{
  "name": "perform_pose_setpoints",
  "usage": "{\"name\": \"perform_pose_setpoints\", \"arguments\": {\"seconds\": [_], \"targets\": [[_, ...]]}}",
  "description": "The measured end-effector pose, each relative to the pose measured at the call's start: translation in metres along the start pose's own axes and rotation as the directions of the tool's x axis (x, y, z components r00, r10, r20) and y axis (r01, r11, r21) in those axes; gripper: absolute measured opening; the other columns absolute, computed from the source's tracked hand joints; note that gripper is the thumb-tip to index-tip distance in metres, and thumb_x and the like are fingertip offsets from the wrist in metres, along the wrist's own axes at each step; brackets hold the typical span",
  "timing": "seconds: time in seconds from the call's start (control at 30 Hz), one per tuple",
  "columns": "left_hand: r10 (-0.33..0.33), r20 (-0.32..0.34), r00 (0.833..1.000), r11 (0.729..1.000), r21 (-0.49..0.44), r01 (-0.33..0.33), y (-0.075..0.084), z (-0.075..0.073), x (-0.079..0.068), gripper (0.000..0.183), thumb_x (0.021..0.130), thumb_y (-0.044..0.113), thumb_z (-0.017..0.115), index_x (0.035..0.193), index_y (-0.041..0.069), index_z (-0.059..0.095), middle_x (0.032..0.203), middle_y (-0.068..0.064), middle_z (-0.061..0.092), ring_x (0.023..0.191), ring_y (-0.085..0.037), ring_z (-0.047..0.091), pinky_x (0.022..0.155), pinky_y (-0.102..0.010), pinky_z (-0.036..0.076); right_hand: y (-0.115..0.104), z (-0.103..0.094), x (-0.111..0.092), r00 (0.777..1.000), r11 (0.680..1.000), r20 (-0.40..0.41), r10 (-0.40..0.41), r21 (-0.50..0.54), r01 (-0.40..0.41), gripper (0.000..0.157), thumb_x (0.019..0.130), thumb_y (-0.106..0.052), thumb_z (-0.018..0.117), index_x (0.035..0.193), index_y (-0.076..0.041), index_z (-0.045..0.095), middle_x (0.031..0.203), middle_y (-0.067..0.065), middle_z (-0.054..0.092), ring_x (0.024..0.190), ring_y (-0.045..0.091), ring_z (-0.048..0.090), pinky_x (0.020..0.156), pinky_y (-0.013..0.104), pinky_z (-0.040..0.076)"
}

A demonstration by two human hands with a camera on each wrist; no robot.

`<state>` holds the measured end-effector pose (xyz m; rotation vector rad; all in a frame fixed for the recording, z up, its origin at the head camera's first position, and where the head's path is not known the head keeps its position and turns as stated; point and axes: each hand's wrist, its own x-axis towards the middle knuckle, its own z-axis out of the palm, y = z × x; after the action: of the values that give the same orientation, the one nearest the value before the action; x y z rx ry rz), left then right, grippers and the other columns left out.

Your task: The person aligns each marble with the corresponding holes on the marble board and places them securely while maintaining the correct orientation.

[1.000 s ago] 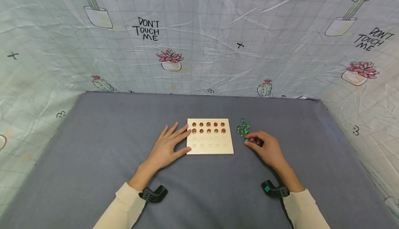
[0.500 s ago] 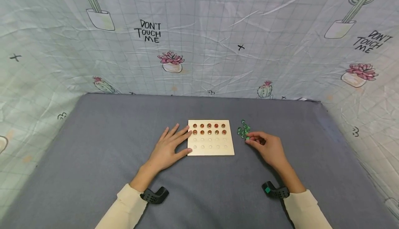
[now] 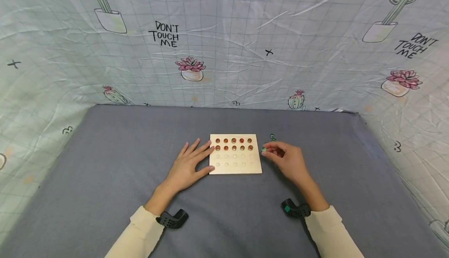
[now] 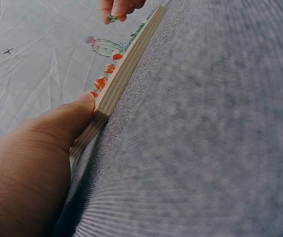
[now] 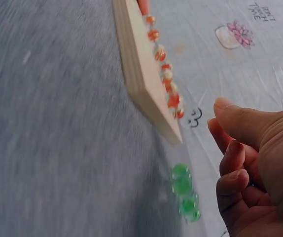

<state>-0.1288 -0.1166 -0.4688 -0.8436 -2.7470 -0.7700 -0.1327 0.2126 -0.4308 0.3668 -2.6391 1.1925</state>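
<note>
Through the head view I have my right hand (image 3: 287, 159) at three o'clock of the wooden board (image 3: 240, 169), thumb and fingertips narrowed in a pinch on one green marble (image 3: 264, 149), just beside the board's edge. My left hand (image 3: 189, 167) is at nine o'clock, fingers spread wide, some tips and the thumb touching the near side of the wood. To handle this well, I judge, the pinch wants to be light but sure, and the left hand's pressure even, so the board cannot slide.

Orange marbles (image 3: 234, 148) fill the two rows toward twelve o'clock; the hollows (image 3: 235, 156) toward six are bare. I would take care not to knock the filled row beside them. More green marbles (image 5: 182, 185) lie at two o'clock on the grey cloth (image 3: 140, 145), partly hidden from the head camera by my right hand. A patterned curtain (image 3: 224, 55) rises at twelve.
</note>
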Motion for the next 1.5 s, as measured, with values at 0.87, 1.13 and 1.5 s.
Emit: {"name": "perform_pose_setpoints", "arguments": {"seconds": [0.87, 1.13, 1.5], "targets": [[-0.006, 0.004, 1.000, 1.000, 0.014, 0.006, 0.001, -0.001, 0.000, 0.062, 0.090, 0.048, 0.062, 0.144, 0.020, 0.048, 0.150, 0.000, 0.038, 0.141, -0.031, 0.024, 0.114, -0.053, 0.010, -0.039, 0.045, 0.018, 0.997, 0.988, 0.058, -0.042, 0.153, 0.033, 0.017, 0.081, -0.019, 0.078, 0.096, -0.011, 0.074, 0.076, -0.005, 0.064, 0.061, 0.012, 0.052, 0.052, 0.024, 0.043], [-0.012, 0.003, 1.000, 1.000, 0.010, 0.012, 0.002, -0.002, 0.001, 0.062, 0.090, 0.047, 0.062, 0.143, 0.018, 0.049, 0.149, -0.001, 0.039, 0.140, -0.031, 0.026, 0.114, -0.054, 0.011, -0.049, 0.059, 0.021, 0.997, 0.983, 0.076, -0.025, 0.182, 0.011, 0.016, 0.081, -0.018, 0.079, 0.095, -0.011, 0.074, 0.075, -0.005, 0.065, 0.061, 0.012, 0.053, 0.053, 0.023, 0.043], [-0.013, -0.003, 1.000, 1.000, 0.012, 0.013, 0.001, -0.001, 0.000, 0.061, 0.090, 0.048, 0.062, 0.143, 0.019, 0.049, 0.149, 0.000, 0.039, 0.140, -0.030, 0.026, 0.114, -0.053, 0.011, -0.056, 0.073, 0.021, 0.995, 0.984, 0.091, -0.047, 0.177, 0.030, 0.016, 0.082, -0.020, 0.078, 0.096, -0.013, 0.075, 0.074, -0.008, 0.064, 0.061, 0.009, 0.052, 0.053, 0.023, 0.043]]}}
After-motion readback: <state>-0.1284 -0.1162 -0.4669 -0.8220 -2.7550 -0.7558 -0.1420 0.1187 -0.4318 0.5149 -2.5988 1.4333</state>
